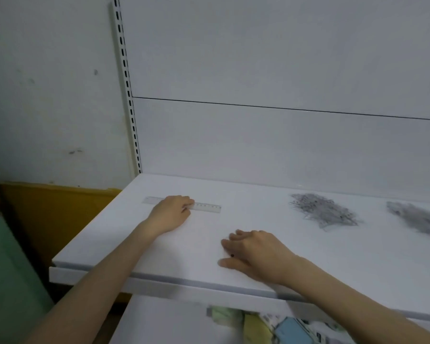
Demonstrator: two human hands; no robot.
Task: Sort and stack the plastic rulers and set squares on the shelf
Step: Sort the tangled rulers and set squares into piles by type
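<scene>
Our right hand (253, 254) rests relaxed and empty near the shelf (114, 239) edge. Farther left, our left hand (171, 214) pinches a ruler (209, 207) flat, probably starting a stack; mixed piles (323, 212) wait far right.

Near the shelf's (333, 256) back left corner the left hand (171, 213) gripped a clear ruler (207, 207) lying flat; the right hand (253, 252) rested flat by the front edge.

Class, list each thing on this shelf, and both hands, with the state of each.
clear ruler: flat on the shelf, under the left hand.
left hand: fingers curled over the clear ruler.
right hand: flat on the shelf, holding nothing.
middle pile: jumbled, unsorted.
right pile: jumbled, blurred.
</scene>
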